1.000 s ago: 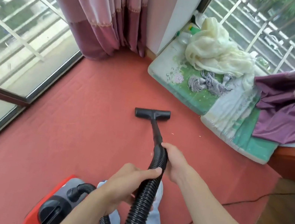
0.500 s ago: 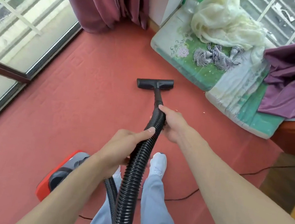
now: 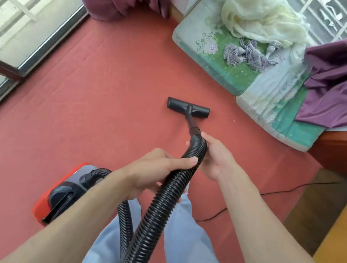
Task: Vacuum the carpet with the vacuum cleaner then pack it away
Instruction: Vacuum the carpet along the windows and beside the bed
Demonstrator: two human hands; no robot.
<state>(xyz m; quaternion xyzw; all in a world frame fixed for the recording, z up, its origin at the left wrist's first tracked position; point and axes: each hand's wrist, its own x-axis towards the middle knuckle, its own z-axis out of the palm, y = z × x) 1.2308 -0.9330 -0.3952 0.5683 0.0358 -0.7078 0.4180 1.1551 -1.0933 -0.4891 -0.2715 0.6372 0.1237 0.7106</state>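
The nozzle (image 3: 187, 108) has slid a little to the right across the carpet (image 3: 81, 97), closer to the crumb (image 3: 234, 120) beside the mattress (image 3: 202, 62). My right hand (image 3: 215, 156) grips the hose (image 3: 161, 209) at its far end, where it joins the tube. My left hand (image 3: 158, 170) clasps it just nearer, thumb across the top. Both forearms reach forward. The vacuum cleaner (image 3: 60, 197) sits near left on the carpet.

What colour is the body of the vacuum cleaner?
The vacuum cleaner body is red and dark grey; head view.
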